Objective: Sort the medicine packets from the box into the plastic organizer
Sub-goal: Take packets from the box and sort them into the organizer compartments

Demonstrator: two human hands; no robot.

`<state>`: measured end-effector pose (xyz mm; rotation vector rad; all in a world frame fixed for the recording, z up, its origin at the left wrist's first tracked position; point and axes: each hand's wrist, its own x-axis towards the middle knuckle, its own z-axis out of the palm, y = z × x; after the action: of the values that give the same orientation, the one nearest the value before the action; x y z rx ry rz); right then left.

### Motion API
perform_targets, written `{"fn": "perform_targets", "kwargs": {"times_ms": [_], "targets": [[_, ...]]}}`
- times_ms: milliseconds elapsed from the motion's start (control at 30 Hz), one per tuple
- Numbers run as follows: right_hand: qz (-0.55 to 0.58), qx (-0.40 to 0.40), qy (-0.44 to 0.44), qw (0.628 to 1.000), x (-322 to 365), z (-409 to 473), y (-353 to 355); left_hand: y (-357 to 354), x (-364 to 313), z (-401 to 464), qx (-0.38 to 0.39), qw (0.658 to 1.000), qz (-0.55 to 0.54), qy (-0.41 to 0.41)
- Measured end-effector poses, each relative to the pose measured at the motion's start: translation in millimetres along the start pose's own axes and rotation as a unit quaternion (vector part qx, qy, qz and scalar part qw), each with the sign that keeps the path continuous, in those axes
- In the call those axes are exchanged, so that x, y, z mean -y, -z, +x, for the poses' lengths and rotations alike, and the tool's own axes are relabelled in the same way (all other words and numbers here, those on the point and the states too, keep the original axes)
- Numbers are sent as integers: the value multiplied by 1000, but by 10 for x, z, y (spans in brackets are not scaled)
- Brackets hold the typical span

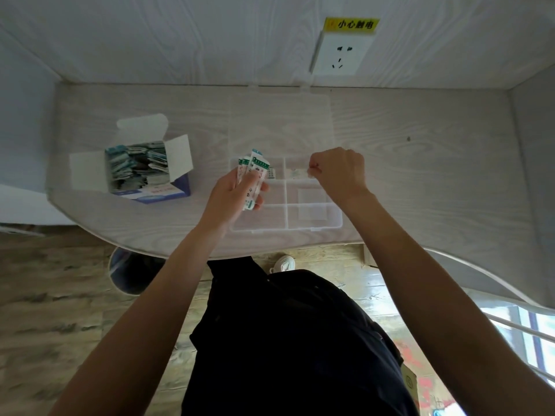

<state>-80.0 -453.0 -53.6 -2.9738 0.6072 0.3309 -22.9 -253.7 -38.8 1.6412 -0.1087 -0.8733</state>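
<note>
- On the desk (420,163), head view: a pale surface with a printed wood-grain pattern and a curved near edge, set against a white grained wall.
- Plastic organizer (312,217): clear, rectangular, rounded corners, thin dividers forming several compartments. It lies flat at the middle of the desk. Its transparent lid (280,124) lies open and flat toward the wall.
- Box (150,187): white and blue cardboard, flaps folded open, standing on the desk left of the organizer and apart from it. It is packed with medicine packets (135,165), flat sachets in white and teal, jumbled edge-up.
- Left hand (237,190): fingers curled round a fanned bundle of packets (254,175), long narrow white sachets with green bands, held over the organizer's left compartments.
- Right hand (339,172): held over the organizer's upper right compartment, knuckles up, fingers curled and fingertips drawn together. A small pale item shows just beside the fingertips; whether it is pinched cannot be told.
- Upper right compartment: a pale packet (295,173) lies in it, details blurred.
- Room: a white wall socket (341,55) with a yellow warning label (351,25) above it; wood-look plank floor (60,295); a round bin (132,270) below the desk edge at left; the person's dark clothing and one white shoe (283,262).
</note>
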Motion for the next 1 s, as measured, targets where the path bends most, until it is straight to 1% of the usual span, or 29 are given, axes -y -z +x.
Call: {"fn": "perform_targets", "kwargs": {"times_ms": [100,367,400,433,467,500,533,567,600,633,700,767,900,1000], "targets": [[-30,4,41,999,-25,-2,-17,-7,-13,1,5,1000,-14,4],[-21,-21,84,996,-112,-42,-122,-6,-27,-12,31,999,-18,8],[-1,-27,80,996,-101,-49,-113,-10,-28,-14,34,999,-17,6],[45,-42,70,996,-77,-69,-95,-12,-32,-16,35,999,-15,3],[126,-66,52,988,-39,-100,-54,-13,-38,-17,35,999,-13,2],[236,-91,29,967,15,-133,-6,-18,-42,-15,35,999,-13,3],[348,-102,8,932,75,-154,55,-23,-51,-19,35,999,-13,3],[437,-89,-5,895,141,-170,125,-29,-53,-22,38,999,-13,4],[496,-54,-11,866,201,-181,188,-36,-59,-29,42,999,-6,4],[531,-14,-11,847,250,-180,241,-41,-65,-33,48,999,8,2],[552,47,1,833,314,-169,305,-42,-68,-32,61,997,37,-3],[563,71,5,823,340,-163,330,-35,-66,-24,72,996,43,-8],[596,59,-17,801,335,-161,340,-21,-32,-12,80,995,55,-15],[654,27,-81,752,269,-148,308,2,-21,15,80,995,59,-24]]}}
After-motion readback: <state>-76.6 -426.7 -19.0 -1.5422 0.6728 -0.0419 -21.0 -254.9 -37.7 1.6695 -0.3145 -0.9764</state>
